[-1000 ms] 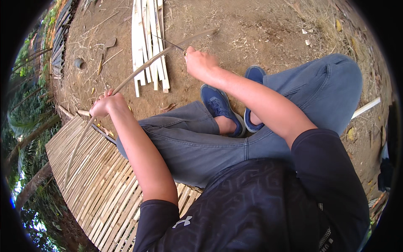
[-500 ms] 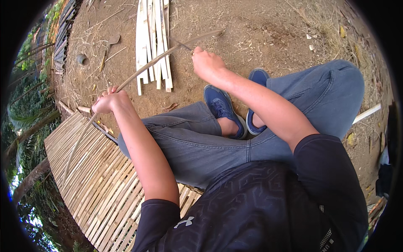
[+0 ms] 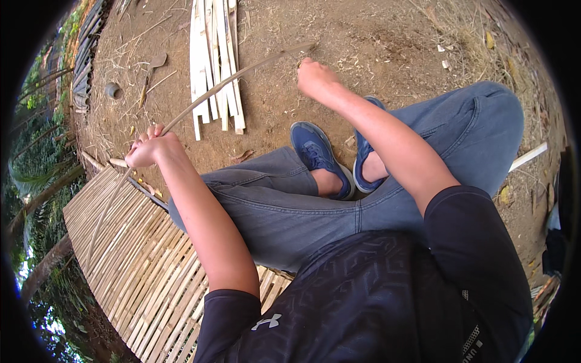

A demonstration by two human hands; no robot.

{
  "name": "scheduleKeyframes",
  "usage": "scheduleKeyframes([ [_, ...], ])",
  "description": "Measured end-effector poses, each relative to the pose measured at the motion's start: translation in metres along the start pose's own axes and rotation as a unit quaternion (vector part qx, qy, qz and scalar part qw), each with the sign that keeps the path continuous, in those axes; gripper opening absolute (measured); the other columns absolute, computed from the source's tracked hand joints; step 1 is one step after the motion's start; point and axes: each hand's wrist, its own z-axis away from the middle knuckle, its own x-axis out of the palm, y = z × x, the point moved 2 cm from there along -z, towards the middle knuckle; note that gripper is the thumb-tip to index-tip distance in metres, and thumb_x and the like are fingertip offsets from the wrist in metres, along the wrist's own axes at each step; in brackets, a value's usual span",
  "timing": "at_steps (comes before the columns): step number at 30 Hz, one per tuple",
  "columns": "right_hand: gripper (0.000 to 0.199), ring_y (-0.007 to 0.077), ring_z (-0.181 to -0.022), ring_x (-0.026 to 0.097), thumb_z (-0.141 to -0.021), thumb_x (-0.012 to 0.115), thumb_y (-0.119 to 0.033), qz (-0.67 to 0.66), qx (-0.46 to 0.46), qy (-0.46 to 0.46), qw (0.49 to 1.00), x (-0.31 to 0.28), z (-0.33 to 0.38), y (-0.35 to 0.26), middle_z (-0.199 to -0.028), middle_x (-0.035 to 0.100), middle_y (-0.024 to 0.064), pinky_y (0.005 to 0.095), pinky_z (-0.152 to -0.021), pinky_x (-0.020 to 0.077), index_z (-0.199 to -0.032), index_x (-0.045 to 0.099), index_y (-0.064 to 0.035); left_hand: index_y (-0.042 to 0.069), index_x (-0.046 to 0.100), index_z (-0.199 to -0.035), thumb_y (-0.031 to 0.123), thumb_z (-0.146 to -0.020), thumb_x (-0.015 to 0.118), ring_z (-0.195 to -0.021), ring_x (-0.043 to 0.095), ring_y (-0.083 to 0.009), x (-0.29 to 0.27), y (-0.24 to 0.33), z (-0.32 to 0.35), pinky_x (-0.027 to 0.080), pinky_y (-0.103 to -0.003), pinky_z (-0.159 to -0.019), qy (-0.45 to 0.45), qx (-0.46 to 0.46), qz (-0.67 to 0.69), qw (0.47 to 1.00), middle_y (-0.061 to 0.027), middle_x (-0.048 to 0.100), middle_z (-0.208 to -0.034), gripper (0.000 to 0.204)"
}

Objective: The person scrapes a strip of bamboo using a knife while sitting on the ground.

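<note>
A long, thin bamboo strip (image 3: 213,91) slants across the view, its lower end bending down over the slatted bench and its far end reaching beyond the pale strips. My left hand (image 3: 154,147) is closed around it at the left, beside my knee. Out past my shoes, my right hand (image 3: 317,77) is closed just below the far end of the strip. It grips a thin dark knife, whose blade barely shows now against the soil near the strip. The handle is hidden inside my fist.
A bundle of pale split bamboo strips (image 3: 216,66) lies on the dirt ground ahead. Farther left are a tool with a flat blade (image 3: 157,62) and a small cylinder (image 3: 113,91). The bamboo slat bench (image 3: 133,260) is at my left, my blue shoes (image 3: 316,148) in front.
My right hand has moved right and slightly farther away along the strip, taking the knife toward its end. The left hand has shifted slightly left, still holding the strip.
</note>
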Motion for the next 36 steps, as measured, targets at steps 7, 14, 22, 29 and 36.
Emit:
scheduleKeyframes([
  [7, 0.026, 0.0201, -0.064, 0.061, -0.095, 0.041, -0.003, 0.023, -0.037, 0.048, 0.998, 0.001, 0.009, -0.018, -0.079, 0.06, 0.015, 0.0296, -0.05, 0.0511, -0.116, 0.048, 0.0104, 0.016, 0.025, -0.065, 0.025, -0.083, 0.028, -0.044, 0.024, -0.0115, -0.001, -0.005, 0.002, 0.02, -0.024, -0.041, 0.066, 0.001, -0.016, 0.998, 0.0011, 0.026, -0.056, 0.02],
  [14, 0.036, 0.0276, -0.064, 0.064, -0.104, 0.034, -0.021, 0.005, -0.018, 0.048, 0.999, 0.012, -0.017, 0.015, -0.075, 0.063, 0.0161, 0.0401, -0.057, 0.0537, -0.116, 0.047, 0.0098, 0.016, 0.025, -0.069, 0.024, -0.08, 0.029, -0.046, 0.02, -0.0133, 0.002, -0.004, 0.008, 0.02, -0.027, -0.042, 0.063, -0.004, -0.004, 0.998, 0.0008, 0.026, -0.059, 0.015],
  [22, 0.033, 0.0259, -0.07, 0.066, -0.101, 0.037, -0.016, 0.039, -0.021, 0.023, 0.999, -0.01, -0.003, 0.001, -0.085, 0.065, 0.0189, 0.0374, -0.06, 0.0544, -0.119, 0.048, 0.0089, 0.017, 0.027, -0.066, 0.024, -0.079, 0.031, -0.043, 0.02, -0.0115, -0.004, -0.004, 0.002, 0.019, -0.025, -0.04, -0.024, -0.014, 0.017, 0.999, 0.0025, 0.025, -0.055, 0.016],
  [29, 0.031, 0.0265, -0.072, 0.066, -0.101, 0.037, -0.013, 0.024, 0.018, 0.008, 1.0, 0.001, -0.016, 0.018, -0.084, 0.065, 0.0186, 0.0365, -0.062, 0.0553, -0.119, 0.047, 0.0097, 0.016, 0.025, -0.064, 0.021, -0.077, 0.03, -0.044, 0.021, -0.0125, -0.001, -0.003, 0.007, 0.02, -0.025, -0.04, 0.063, -0.011, 0.0, 0.998, 0.0025, 0.025, -0.055, 0.015],
  [36, 0.031, 0.0218, -0.069, 0.064, -0.1, 0.037, -0.013, 0.063, 0.03, 0.076, 0.995, 0.005, -0.033, 0.06, -0.08, 0.063, 0.0165, 0.0338, -0.055, 0.0537, -0.118, 0.048, 0.0098, 0.017, 0.024, -0.064, 0.023, -0.078, 0.032, -0.043, 0.02, -0.013, -0.001, -0.002, 0.008, 0.019, -0.027, -0.041, -0.024, -0.012, 0.007, 1.0, 0.0026, 0.025, -0.054, 0.017],
])
